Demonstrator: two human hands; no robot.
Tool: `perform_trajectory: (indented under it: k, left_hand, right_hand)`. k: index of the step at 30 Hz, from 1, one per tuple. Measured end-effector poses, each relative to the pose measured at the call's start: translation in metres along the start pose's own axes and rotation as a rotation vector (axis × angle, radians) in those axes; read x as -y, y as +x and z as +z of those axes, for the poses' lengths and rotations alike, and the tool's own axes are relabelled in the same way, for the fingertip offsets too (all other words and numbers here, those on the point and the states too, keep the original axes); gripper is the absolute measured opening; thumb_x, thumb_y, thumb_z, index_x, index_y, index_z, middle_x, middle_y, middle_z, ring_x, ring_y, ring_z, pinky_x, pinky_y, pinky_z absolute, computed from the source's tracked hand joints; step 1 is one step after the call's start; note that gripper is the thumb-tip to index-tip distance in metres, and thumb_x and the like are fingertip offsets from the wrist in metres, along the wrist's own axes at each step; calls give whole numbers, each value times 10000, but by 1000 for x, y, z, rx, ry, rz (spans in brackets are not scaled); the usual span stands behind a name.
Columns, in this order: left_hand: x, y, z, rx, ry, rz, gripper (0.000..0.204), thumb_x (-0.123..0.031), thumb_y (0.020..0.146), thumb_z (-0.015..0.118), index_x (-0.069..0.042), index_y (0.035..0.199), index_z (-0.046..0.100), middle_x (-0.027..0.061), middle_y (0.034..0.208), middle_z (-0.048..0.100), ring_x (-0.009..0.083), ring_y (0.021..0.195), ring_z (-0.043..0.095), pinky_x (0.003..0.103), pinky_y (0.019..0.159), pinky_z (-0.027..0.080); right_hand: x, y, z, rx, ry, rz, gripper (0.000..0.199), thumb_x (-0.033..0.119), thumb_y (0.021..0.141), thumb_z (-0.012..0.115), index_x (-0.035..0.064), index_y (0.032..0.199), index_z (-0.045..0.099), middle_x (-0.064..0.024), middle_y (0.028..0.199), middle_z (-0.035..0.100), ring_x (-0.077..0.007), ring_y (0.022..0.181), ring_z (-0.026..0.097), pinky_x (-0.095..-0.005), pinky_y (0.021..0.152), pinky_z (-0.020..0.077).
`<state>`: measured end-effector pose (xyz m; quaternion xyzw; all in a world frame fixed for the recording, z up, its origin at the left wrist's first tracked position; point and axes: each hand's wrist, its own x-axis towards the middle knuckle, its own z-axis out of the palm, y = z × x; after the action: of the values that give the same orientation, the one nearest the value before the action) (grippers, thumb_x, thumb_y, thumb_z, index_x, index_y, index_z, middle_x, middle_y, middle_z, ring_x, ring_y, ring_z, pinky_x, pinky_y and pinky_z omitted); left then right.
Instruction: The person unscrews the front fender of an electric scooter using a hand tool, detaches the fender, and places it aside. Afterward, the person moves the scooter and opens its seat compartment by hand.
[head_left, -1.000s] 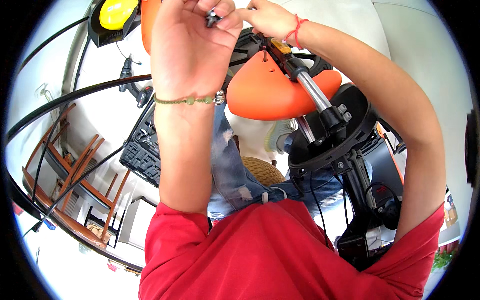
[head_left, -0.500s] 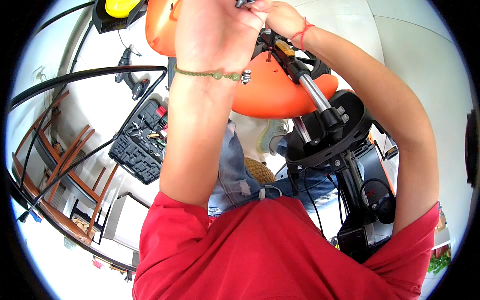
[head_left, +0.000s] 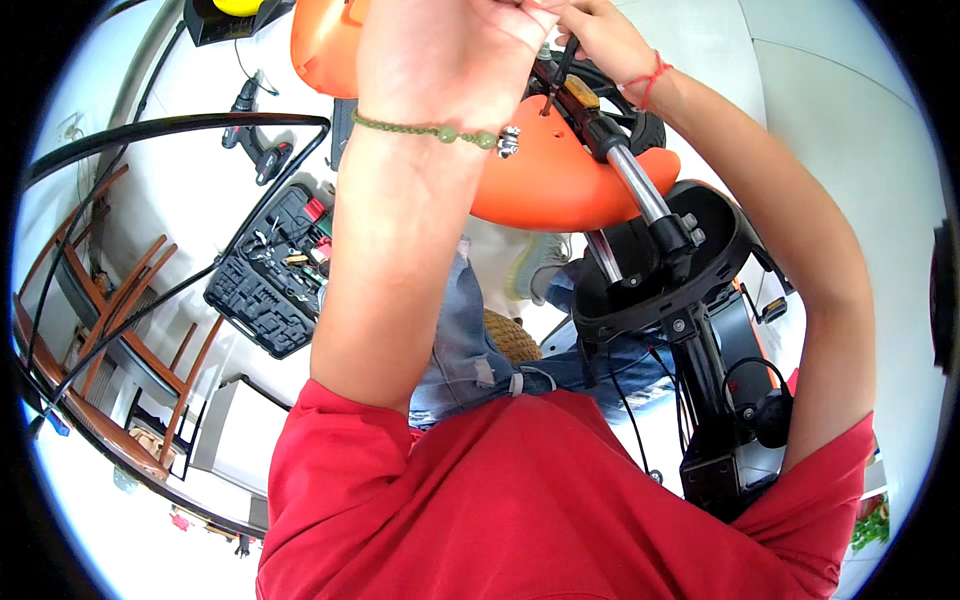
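My left hand is palm up at the top edge, its fingers mostly cut off by the picture's edge. Close beside it, my right hand has its fingers closed, with the fingertips meeting the left palm. A slim black rod-like tool runs from the right fingers down to a hole in the orange fender, tilted. The fender sits beside a silver fork tube with a yellow-orange reflector. Behind them shows a black wheel. Whatever lies between the fingertips is too small to name.
A black fork assembly with loose cables stands at my right. On the floor at left lie an open tool case and a cordless drill. Another orange part, a black curved frame and wooden chairs stand left.
My right hand has moved slightly right, and the black tool has gone from nearly upright to leaning right. The dark metal pieces seen in my left hand have gone from view.
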<state>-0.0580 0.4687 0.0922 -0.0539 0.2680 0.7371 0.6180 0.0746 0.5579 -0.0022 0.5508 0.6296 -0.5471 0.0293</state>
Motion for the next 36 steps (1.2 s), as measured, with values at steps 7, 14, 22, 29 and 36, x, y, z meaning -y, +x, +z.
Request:
perform_trajectory:
  k: [7, 14, 22, 29, 36]
  left_hand:
    - [1, -1, 2, -30, -7, 4, 92, -131, 884, 497, -58, 832, 475, 8, 705, 449, 118, 640, 437, 228, 573, 370]
    - [-1, -4, 3, -18, -32, 38, 93, -128, 875, 513, -54, 830, 481, 13, 696, 458, 121, 636, 445, 225, 569, 367]
    - [-1, 0, 2, -81, -21, 29, 101, -137, 873, 521, -56, 829, 481, 13, 700, 459, 119, 636, 446, 227, 563, 363]
    - [3, 1, 4, -96, -130, -71, 101, -139, 875, 513, -56, 826, 480, 11, 702, 458, 114, 639, 444, 222, 564, 362]
    - [0, -12, 10, -44, -11, 48, 101, -139, 878, 505, -56, 825, 480, 11, 707, 457, 114, 639, 442, 219, 568, 366]
  right_hand:
    - [-39, 4, -8, -102, 94, -153, 368, 323, 857, 601, -28, 957, 642, -78, 864, 650, -103, 724, 562, -234, 721, 474]
    - [-37, 8, 0, 21, 537, -105, 259, 145, 909, 473, -46, 1072, 537, -101, 857, 609, -164, 763, 582, -266, 682, 488]
    - [-27, 6, -3, 313, 807, 34, 229, 277, 953, 476, 71, 1041, 523, -81, 1036, 588, -178, 923, 555, -330, 824, 446]
    - [-83, 48, -7, 471, 852, 15, 299, 297, 927, 495, 49, 1080, 562, -57, 961, 603, -119, 835, 530, -264, 770, 430]
    - [-30, 14, 16, 544, 810, 1, 386, 428, 948, 411, 79, 1053, 540, -23, 810, 518, -166, 738, 453, -283, 745, 369]
